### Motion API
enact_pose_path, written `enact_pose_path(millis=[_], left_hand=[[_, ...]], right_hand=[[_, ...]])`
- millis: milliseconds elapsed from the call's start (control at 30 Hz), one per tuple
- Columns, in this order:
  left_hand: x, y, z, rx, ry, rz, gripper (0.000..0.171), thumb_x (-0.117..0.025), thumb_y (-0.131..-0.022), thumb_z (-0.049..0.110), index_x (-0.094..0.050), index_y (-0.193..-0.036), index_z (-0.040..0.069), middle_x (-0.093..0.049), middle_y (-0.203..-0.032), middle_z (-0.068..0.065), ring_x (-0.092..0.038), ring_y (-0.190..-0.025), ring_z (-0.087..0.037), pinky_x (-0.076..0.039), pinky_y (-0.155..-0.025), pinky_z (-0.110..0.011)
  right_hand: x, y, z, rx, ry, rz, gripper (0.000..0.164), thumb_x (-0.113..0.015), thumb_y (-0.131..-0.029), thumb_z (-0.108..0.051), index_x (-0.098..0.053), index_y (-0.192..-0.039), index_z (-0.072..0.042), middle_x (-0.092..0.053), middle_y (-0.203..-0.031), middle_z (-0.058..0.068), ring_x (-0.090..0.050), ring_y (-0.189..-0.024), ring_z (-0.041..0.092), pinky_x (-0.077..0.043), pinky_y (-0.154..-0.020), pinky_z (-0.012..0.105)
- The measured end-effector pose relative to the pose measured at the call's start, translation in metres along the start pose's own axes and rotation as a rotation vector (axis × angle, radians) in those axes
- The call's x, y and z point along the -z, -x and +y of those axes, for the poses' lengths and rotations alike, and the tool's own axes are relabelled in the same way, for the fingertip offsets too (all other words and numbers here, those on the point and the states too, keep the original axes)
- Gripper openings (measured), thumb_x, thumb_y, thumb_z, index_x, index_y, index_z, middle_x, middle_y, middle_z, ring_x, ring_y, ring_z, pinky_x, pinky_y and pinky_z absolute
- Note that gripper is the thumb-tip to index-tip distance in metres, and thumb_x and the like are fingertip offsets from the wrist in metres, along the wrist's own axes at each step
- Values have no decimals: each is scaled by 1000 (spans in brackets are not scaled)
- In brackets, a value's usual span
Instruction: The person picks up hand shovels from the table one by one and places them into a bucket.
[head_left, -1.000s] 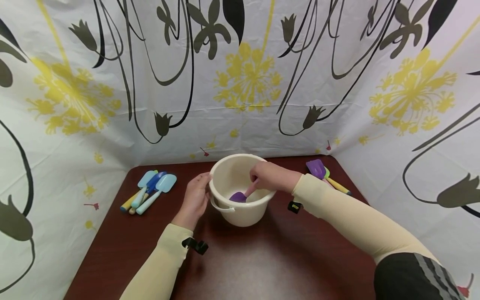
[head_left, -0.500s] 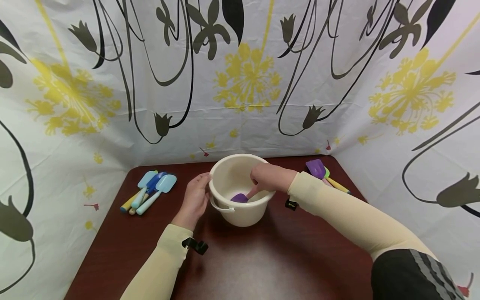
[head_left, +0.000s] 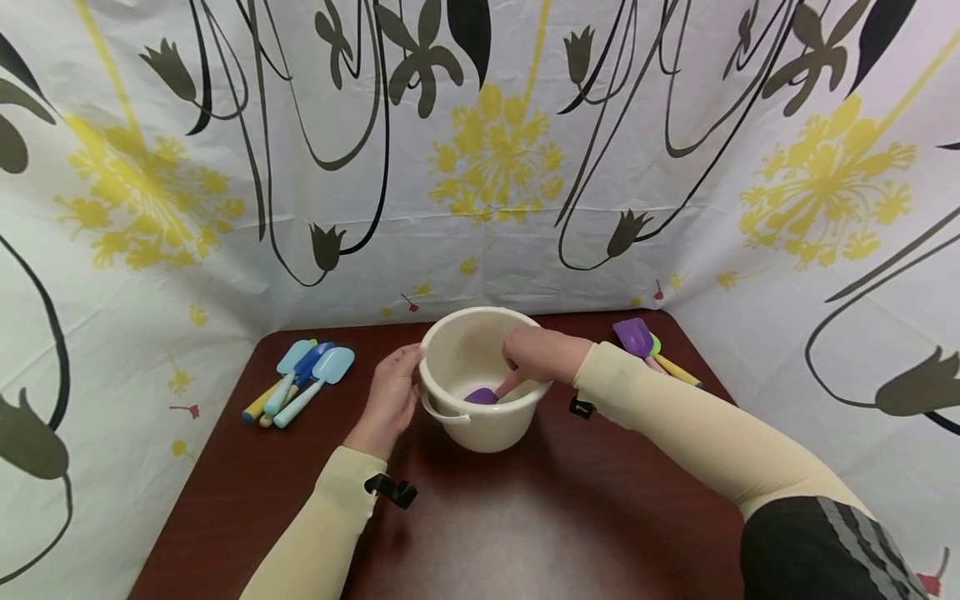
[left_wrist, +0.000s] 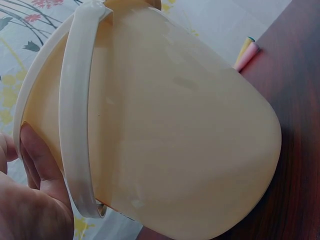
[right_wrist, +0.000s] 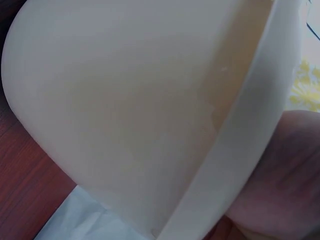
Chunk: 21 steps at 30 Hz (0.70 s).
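A cream plastic bucket (head_left: 483,433) stands on the dark red-brown table, its handle (left_wrist: 77,110) folded down along the near side. My left hand (head_left: 392,398) grips the left rim, with fingers and thumb on either side of it in the left wrist view (left_wrist: 40,185). Reaching over the right rim, my right hand (head_left: 542,354) holds the pink handle of a spatula, whose purple blade (head_left: 482,396) is low inside the bucket. In the right wrist view the bucket wall (right_wrist: 125,110) hides the fingers and the spatula; only part of the hand (right_wrist: 280,180) shows behind the rim.
Several blue spatulas (head_left: 303,375) lie piled at the table's left. At the back right lie a purple spatula (head_left: 633,337) and one with a yellow handle (head_left: 678,372), partly behind the right sleeve. A flower-print white curtain (head_left: 495,250) encloses the table (head_left: 570,533) at the back and sides.
My right hand has lowered slightly into the bucket, and the purple blade has shifted a little right. The left hand and the bucket stay in place.
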<state>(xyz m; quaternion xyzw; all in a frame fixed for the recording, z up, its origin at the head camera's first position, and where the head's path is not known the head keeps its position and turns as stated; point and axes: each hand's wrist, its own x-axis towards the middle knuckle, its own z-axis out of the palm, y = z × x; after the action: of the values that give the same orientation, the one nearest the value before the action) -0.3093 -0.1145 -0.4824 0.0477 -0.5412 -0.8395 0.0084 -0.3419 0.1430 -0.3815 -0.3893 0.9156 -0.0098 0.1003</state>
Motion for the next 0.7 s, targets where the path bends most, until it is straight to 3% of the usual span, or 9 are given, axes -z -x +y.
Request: enact_pose_path(millis=[367, 567, 700], left_hand=[[-1, -1, 0, 6, -9, -4, 29, -67, -108, 16, -70, -128, -5, -68, -116, -10, -64, -105, -25, -56, -77, -25], [0, -1, 0, 8, -4, -6, 28, -66, -108, 15, -70, -130, -4, -68, -116, -10, -65, -106, -24, -58, -79, -26], [0, -1, 0, 11, -9, -1, 28, -67, -109, 16, -70, -129, -3, -68, -118, -10, -65, -107, -25, -58, -79, -26]], right_hand=[[-4, -2, 4, -6, -4, -8, 59, -87, -92, -53, -59, -63, -10, -38, -59, -10, -36, -60, 10, -35, -59, 24], [-4, -4, 6, 9, -26, -6, 49, -89, -92, -49, -70, -74, -8, -51, -68, -7, -44, -64, 11, -40, -63, 25], [-6, -4, 11, 23, -59, 30, 29, -87, -98, -34, -74, -89, -9, -62, -82, -3, -53, -73, 13, -48, -71, 28]])
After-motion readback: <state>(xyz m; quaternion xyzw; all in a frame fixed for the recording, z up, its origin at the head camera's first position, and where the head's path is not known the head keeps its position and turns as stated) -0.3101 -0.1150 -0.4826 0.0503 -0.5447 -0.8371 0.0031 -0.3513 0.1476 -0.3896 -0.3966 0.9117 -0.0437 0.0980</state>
